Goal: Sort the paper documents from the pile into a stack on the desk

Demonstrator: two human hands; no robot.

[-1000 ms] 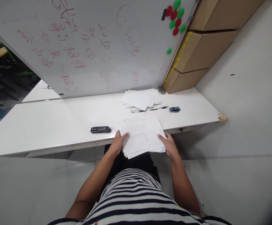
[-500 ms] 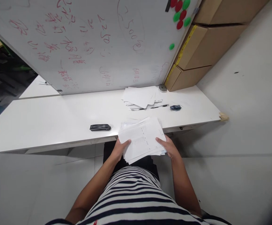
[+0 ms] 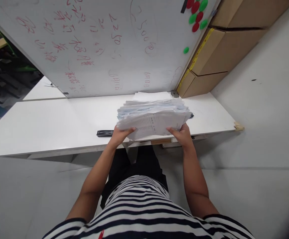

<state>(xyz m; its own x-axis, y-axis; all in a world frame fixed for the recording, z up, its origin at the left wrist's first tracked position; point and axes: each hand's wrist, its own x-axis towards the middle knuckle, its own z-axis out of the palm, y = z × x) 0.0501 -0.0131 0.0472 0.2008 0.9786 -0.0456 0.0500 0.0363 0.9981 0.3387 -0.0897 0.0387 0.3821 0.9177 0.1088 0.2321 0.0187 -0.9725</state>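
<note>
Left hand (image 3: 120, 134), right hand (image 3: 183, 134) clamped on paper stack (image 3: 154, 116), 1 per near corner, stack held above table (image 3: 47, 126) edge. Stapler (image 3: 104, 133) beside left hand. Sheets fanned, loose: likely needs level, even 2-sided squeeze.

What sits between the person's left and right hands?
In the head view, a thick stack of white printed paper sheets fills the gap, gripped by the left hand and right hand at its near corners.
</note>
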